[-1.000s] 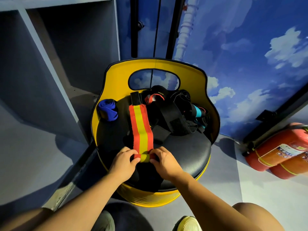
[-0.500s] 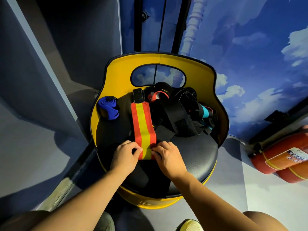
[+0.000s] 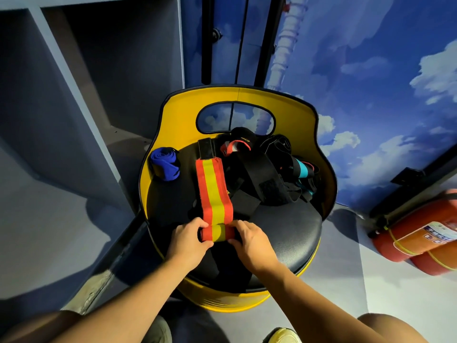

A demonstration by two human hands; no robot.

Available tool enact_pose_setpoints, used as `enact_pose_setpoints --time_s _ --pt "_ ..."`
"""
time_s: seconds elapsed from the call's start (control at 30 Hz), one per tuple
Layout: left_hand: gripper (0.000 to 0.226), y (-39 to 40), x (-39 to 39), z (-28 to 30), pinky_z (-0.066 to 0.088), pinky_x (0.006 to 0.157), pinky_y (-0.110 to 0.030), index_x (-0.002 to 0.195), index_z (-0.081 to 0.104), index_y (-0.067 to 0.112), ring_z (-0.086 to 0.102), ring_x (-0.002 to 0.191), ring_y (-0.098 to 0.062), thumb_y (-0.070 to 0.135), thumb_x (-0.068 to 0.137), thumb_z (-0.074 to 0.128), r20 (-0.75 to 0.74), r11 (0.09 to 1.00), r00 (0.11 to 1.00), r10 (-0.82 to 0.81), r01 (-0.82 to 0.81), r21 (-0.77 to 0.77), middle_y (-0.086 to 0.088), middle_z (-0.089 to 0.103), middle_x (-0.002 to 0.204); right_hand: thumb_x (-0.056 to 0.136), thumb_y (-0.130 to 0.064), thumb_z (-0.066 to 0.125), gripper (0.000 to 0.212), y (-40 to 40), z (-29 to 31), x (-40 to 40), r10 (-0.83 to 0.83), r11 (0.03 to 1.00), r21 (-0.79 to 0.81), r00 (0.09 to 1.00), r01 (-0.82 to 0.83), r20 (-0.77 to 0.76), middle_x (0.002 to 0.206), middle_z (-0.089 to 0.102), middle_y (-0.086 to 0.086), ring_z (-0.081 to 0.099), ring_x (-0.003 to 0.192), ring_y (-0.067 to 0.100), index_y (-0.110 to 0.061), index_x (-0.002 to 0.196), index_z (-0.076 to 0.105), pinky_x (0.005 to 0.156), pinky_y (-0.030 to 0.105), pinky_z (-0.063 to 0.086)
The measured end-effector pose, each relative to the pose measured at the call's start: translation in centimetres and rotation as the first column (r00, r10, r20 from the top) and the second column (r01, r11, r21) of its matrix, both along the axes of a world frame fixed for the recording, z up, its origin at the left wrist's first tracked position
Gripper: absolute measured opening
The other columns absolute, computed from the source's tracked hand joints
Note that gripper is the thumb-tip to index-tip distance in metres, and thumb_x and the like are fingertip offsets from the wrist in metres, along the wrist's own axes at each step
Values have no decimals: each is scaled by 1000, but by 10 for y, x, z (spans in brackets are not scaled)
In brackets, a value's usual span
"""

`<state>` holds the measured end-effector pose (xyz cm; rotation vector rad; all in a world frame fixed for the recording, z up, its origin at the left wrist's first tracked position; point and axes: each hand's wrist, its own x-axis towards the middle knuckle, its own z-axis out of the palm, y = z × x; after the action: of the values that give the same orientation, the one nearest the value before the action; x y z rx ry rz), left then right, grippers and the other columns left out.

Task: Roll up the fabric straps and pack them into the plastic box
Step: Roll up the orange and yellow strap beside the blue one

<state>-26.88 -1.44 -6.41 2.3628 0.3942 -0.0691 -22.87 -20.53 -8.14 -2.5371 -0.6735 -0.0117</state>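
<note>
A red strap with a yellow middle stripe (image 3: 213, 191) lies lengthwise on the black seat of a yellow stool (image 3: 291, 226). Its near end is wound into a small roll. My left hand (image 3: 189, 240) pinches the roll's left side and my right hand (image 3: 249, 240) pinches its right side. A black hook-and-loop tab (image 3: 206, 149) ends the strap at the far side. A rolled blue strap (image 3: 164, 163) sits at the seat's left. A heap of black straps (image 3: 267, 174) with teal and red bits fills the back right. No plastic box is in view.
The stool's yellow backrest (image 3: 173, 112) curves round the far side. Grey shelving (image 3: 74, 95) stands to the left. Two red fire extinguishers (image 3: 418, 233) lie on the floor at the right. My knees and shoes show at the bottom edge.
The roll at the strap's near end has grown thicker as both hands turned it away from me. The flat part of the strap is shorter.
</note>
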Motion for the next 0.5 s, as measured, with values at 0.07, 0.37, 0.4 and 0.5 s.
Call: enact_pose_setpoints --time_s 0.07,0.37,0.4,0.5 --pt "42 2 -4 -1 46 97 -36 117 62 31 56 110 -24 36 80 81 15 995 998 -65 63 77 5 63 104 89 -25 65 33 -2 1 -1 15 999 -29 1000 -16 -22 105 64 6 57 98 27 -14 120 59 83 42 49" --pt "42 5 4 -1 33 105 -38 130 60 34 43 124 -18 53 93 59 -2 938 987 -158 150 312 9 45 131 97 -27 54 34 6 7 11 35 999 -39 998 -37 -60 116 55 6 53 104 26 -9 125 62 93 37 47" --pt "42 5 8 -1 33 105 -39 132 59 33 42 126 -19 53 95 55 -29 937 987 -159 160 311 8 47 133 98 -27 53 33 8 7 13 25 999 -31 997 -27 -77 115 56 6 54 104 27 -9 125 63 93 38 48" --pt "42 9 20 0 37 104 -39 132 60 30 46 126 -23 53 98 50 -82 965 989 -122 138 223 3 56 134 100 -32 50 29 13 8 18 -43 997 56 993 49 -111 109 62 6 59 99 26 -15 122 59 85 40 49"
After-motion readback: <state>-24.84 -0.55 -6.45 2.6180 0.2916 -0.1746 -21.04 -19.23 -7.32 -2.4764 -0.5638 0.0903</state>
